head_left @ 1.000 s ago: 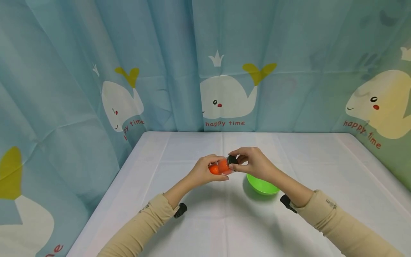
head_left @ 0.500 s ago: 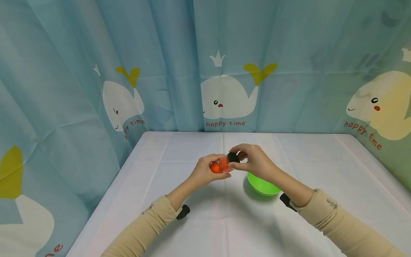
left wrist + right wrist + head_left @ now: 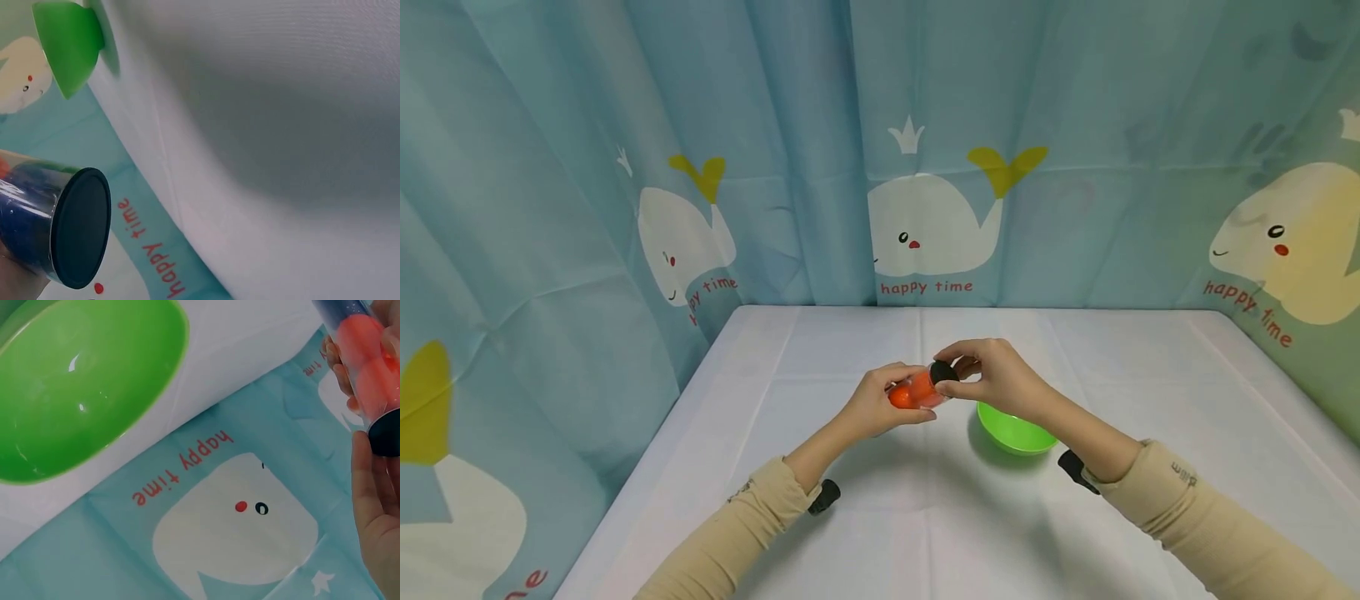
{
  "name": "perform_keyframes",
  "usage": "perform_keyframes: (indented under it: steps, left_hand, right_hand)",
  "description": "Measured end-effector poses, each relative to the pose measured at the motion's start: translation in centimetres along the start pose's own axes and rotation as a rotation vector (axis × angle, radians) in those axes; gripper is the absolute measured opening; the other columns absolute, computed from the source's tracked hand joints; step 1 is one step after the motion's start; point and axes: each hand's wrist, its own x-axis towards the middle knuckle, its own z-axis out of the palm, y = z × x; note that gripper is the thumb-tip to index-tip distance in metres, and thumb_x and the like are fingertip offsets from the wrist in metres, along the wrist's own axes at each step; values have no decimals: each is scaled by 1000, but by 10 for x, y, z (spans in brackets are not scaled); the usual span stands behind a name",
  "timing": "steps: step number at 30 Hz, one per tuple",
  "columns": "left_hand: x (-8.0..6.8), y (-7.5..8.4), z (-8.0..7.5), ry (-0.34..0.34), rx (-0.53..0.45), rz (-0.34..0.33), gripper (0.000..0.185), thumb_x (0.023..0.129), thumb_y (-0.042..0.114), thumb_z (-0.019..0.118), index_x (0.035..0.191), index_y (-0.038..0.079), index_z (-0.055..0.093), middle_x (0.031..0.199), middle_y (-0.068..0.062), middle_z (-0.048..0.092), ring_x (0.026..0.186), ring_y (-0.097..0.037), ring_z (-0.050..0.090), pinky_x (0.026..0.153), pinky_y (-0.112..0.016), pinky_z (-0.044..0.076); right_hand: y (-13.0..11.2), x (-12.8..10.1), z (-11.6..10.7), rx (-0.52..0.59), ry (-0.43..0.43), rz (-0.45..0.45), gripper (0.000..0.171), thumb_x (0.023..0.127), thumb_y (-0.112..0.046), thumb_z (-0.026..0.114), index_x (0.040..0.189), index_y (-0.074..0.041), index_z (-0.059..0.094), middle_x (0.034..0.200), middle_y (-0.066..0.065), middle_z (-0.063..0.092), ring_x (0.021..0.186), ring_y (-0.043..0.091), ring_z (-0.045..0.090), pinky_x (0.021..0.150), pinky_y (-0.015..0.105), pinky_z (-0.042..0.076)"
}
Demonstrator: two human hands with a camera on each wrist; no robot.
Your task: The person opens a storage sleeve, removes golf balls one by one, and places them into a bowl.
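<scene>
A clear round tube (image 3: 922, 389) with black ends is held up over the table, tilted. My left hand (image 3: 876, 398) grips it around its body. At its right end, my right hand (image 3: 992, 379) holds the black cap (image 3: 943, 372) between thumb and fingers. Two orange balls (image 3: 369, 359) show through the wall in the right wrist view, stacked toward that cap. A dark blue ball (image 3: 26, 209) sits near the other black end (image 3: 82, 228), seen in the left wrist view. A green bowl (image 3: 1015, 433) stands on the table beneath my right forearm.
White cloth covers the table (image 3: 820, 342). A blue curtain (image 3: 805, 150) printed with whales hangs along the back and sides. Black devices, one at the left wrist (image 3: 825, 497) and one at the right wrist (image 3: 1075, 471), stick out from the sleeves.
Both hands keep their hold on the tube. It rose a little, then dipped slightly back with the hands. The bowl stays in place.
</scene>
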Motion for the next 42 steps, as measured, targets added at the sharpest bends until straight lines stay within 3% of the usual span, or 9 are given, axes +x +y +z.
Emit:
perform_keyframes:
  steps: [16,27,42]
  left_hand:
    - [-2,1,2,17,-17,-65,49,75,15,80,121,7,63,112,-11,65,97,-19,57,83,-23,50]
    - [-3,3,0,27,-27,-38,51,74,14,81,121,7,63,112,-11,65,96,-20,58,83,-24,51]
    - [-5,7,-5,68,8,-83,50,74,17,81,120,8,63,112,-9,66,99,-21,58,88,-31,50]
  right_hand:
    - [4,-3,8,52,90,22,33,79,-9,75,108,2,62,103,13,68,88,22,68,83,33,55]
    - [7,-5,10,181,150,39,44,80,-1,72,120,3,56,114,19,61,99,31,65,86,37,54]
    - [9,-10,5,264,161,74,32,79,1,72,105,4,54,119,22,61,105,34,64,88,34,52]
